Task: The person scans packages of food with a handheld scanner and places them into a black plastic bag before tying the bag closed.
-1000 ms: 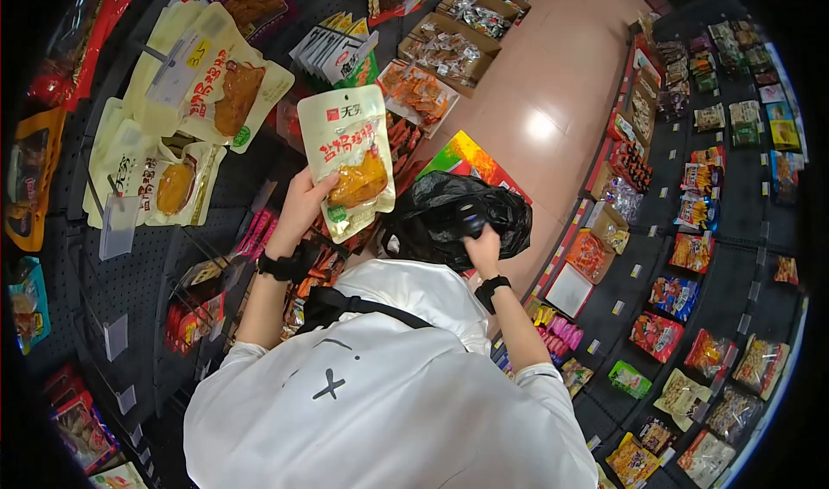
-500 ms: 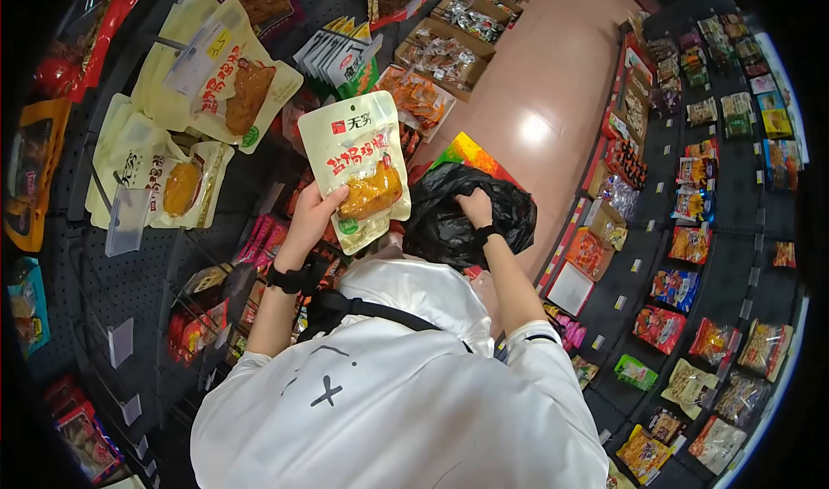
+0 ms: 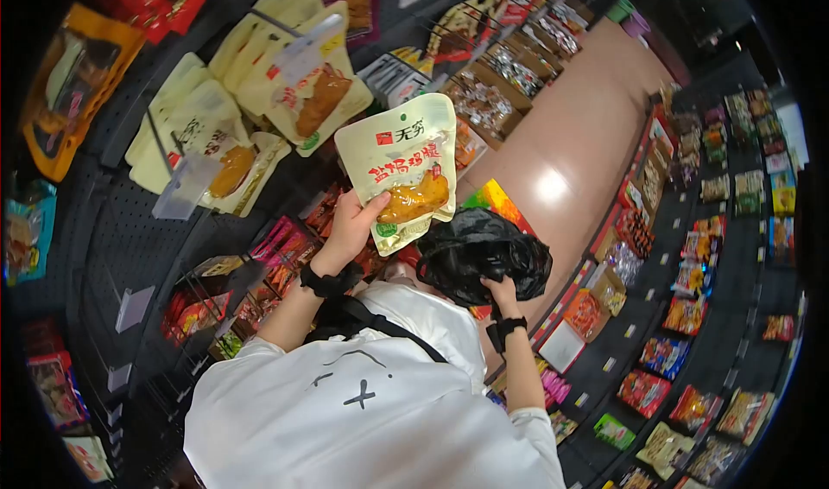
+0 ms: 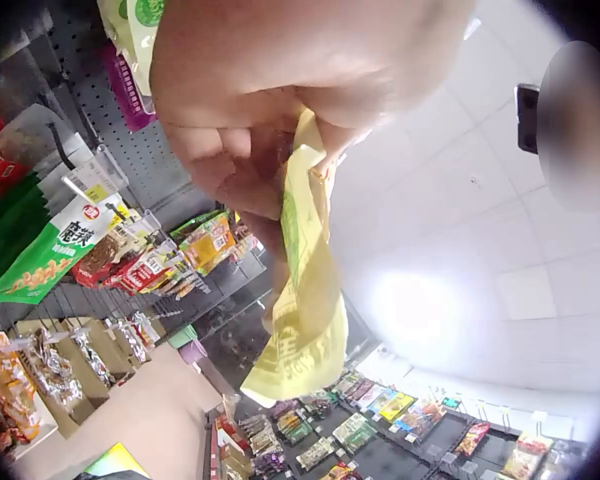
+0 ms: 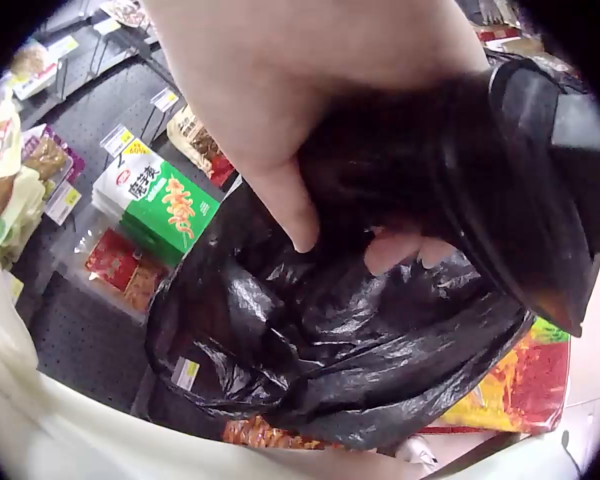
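Observation:
My left hand [image 3: 350,234] holds a cream-coloured pack of salt-baked chicken leg [image 3: 410,174] at its lower left edge, thumb across the front. The left wrist view shows that chicken pack [image 4: 310,300] edge-on between thumb and fingers. To the right, my right hand [image 3: 501,292] is at the near side of a black plastic bag [image 3: 518,256], which gapes open. In the right wrist view, its thumb and fingers curl round a dark, glossy, bottle-shaped thing [image 5: 430,150] over the bag. I cannot tell whether this is a bottle or bunched bag plastic.
Matching chicken packs [image 3: 315,100] hang on hooks of the left pegboard shelf, close to my left hand. A bright yellow-red box [image 3: 496,202] shows behind the bag. Right of the pinkish aisle floor [image 3: 561,135], a dark shelf [image 3: 596,385] holds many snack packets.
The view has swung, so the shelves sit farther right. My left hand keeps hold of the chicken pack. My right hand went deeper into the bag, then drew back to its near side.

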A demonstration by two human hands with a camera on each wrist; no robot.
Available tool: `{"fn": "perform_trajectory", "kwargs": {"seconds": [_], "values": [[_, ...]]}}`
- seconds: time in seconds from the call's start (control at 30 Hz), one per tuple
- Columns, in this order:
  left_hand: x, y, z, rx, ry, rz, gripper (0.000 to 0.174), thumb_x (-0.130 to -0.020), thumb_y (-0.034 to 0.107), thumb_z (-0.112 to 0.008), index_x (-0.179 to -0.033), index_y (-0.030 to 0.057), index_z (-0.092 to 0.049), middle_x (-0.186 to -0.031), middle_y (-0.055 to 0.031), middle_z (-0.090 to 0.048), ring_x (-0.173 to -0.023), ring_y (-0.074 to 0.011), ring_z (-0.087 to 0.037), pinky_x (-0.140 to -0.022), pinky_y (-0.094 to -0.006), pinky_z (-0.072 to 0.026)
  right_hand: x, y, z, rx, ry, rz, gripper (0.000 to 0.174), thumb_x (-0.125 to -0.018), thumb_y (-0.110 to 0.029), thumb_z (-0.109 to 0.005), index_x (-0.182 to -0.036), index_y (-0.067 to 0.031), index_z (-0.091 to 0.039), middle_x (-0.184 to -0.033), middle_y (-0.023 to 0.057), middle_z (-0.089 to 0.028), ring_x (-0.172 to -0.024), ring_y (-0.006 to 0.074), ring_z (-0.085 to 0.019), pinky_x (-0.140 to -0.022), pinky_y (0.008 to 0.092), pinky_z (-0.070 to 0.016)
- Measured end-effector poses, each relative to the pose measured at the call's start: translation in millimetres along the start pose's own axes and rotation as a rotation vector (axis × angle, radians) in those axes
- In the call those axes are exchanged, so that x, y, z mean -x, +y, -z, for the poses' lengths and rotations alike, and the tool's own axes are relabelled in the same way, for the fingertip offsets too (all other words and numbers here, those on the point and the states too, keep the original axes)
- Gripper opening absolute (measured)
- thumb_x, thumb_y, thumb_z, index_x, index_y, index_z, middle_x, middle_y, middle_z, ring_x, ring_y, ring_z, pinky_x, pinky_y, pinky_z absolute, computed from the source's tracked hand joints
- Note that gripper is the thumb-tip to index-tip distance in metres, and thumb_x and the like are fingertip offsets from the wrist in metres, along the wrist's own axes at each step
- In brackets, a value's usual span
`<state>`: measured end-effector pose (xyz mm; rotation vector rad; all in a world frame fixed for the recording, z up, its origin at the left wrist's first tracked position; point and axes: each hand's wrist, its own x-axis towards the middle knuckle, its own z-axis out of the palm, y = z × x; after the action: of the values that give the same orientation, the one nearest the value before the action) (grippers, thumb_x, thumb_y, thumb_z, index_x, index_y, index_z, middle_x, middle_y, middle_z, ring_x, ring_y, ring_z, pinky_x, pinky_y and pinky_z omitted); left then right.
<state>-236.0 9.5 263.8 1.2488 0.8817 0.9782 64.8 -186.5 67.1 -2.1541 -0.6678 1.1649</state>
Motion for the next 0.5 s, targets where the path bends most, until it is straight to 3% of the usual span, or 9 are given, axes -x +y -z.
{"fn": "perform_trajectory", "kwargs": {"seconds": [0.2,0.37,0.5], "values": [[-7.1,33.3,12.8,-0.12,0.314,-0.239,0.023,-0.088,0.012,-0.051,-0.102,-0.0056,-0.056,-0.092,-0.0074,-0.064,-0.082,-0.0099,-0.055,-0.075,-0.0257,-0.0439,9.6,-15.8,-5.6,-0.292,0.046,-0.15,0.022,-0.072,-0.013,-0.067,-0.086,-0.0007,-0.055,-0.071,0.006,-0.058,-0.045,0.0147,-0.052,-0.042,0.0261,-0.0434],[-21.0,37.8,29.7,-0.073,0.44,-0.329,0.021,-0.088,0.012,-0.051,-0.099,-0.0064,-0.057,-0.088,-0.0067,-0.064,-0.079,-0.0093,-0.055,-0.072,-0.0249,-0.0441,8.9,-28.7,-11.2,-0.373,0.049,-0.22,0.02,-0.073,-0.012,-0.067,-0.085,-0.0019,-0.055,-0.069,0.0052,-0.057,-0.047,0.0158,-0.053,-0.043,0.0267,-0.0447],[-25.6,46.5,36.1,-0.226,0.457,-0.391,0.022,-0.088,0.012,-0.052,-0.1,-0.0065,-0.056,-0.085,-0.0104,-0.065,-0.076,-0.0095,-0.055,-0.07,-0.026,-0.0444,10.1,-38.3,-12.3,-0.384,0.042,-0.211,0.02,-0.073,-0.012,-0.067,-0.085,-0.0012,-0.055,-0.068,0.0056,-0.057,-0.048,0.0171,-0.055,-0.043,0.0274,-0.0454]]}}
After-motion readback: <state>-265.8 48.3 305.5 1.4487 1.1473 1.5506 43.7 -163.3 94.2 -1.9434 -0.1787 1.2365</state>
